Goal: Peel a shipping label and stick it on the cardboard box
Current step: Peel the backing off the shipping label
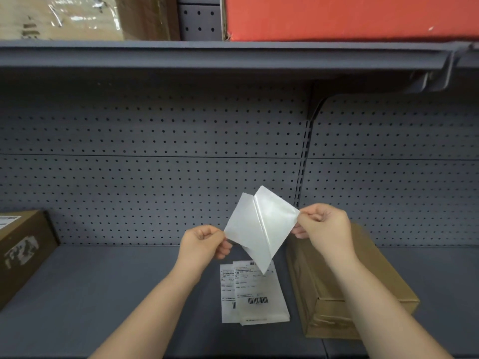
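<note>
While your left hand point(203, 242) and right hand point(322, 225) each pinch a layer of the half-peeled shipping label point(261, 226), the cardboard box point(324, 288) lies at five o'clock, nearer your right hand.

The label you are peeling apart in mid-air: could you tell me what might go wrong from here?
1. The label and its glossy backing, pinched only at corners by the left hand and right hand, could curl and stick to itself.
2. The free lower tip hangs over the spare labels and might catch them.
</note>
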`<state>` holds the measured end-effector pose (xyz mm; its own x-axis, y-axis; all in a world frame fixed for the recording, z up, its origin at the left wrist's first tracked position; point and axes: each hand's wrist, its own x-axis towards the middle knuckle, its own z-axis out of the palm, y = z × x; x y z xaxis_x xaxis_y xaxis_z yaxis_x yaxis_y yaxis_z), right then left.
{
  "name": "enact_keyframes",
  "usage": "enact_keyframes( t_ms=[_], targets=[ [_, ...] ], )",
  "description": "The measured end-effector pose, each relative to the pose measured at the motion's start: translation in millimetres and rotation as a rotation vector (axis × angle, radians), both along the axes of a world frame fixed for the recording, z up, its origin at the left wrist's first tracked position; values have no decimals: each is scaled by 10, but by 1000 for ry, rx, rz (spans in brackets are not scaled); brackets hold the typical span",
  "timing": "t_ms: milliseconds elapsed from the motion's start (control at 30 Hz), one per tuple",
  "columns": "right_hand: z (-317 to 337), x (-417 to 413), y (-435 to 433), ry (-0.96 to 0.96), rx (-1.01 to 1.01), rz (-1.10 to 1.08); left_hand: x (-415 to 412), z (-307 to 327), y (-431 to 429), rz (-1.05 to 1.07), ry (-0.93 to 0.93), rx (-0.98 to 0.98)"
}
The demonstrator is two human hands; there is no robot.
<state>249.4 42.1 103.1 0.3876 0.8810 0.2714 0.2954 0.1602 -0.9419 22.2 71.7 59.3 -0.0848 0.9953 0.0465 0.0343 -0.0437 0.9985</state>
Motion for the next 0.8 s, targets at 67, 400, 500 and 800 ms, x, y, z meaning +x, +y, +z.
enact_keyframes(
  t_ms=[67, 400, 500, 800],
  targets=[
    [-2, 58, 20, 47, 2, -19, -73, -36, 47, 22, -10, -15],
    [90, 185, -15, 192, 52, -79, -304, -297, 193, 135, 56, -128],
    [172, 222, -77, 215, 70, -92, -334, -380, 225, 168, 143, -148],
    [385, 359, -231, 147, 159, -175, -430, -638, 332, 158, 641, -127]
  ],
)
